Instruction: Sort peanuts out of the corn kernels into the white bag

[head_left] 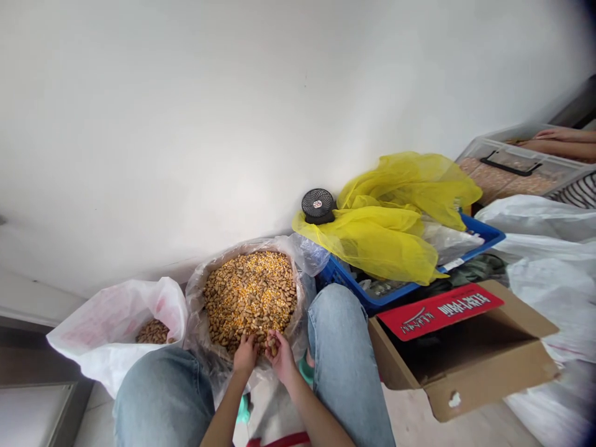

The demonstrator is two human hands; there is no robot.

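A plastic-lined container (298, 298) stands between my knees, filled with unshelled peanuts (221, 313) mixed with yellow corn kernels (267, 264). My left hand (245, 355) reaches into the near edge of the pile, its fingers curled down among the peanuts. What they grip, if anything, is hidden. Beside it, my right hand (281, 359) is turned partly palm up, with fingers curled around a few peanuts (272, 345). To the left, a white woven sack (112, 323) stands open with more peanuts (153, 332) inside.
A blue basket (484, 233) at the right holds yellow mesh cloth (377, 239), with a small black fan (318, 205) beside it. Nearer lies an open cardboard box (493, 379). Another person's arms (563, 144) reach into a clear bin (507, 162). White sacks (554, 267) lie far right.
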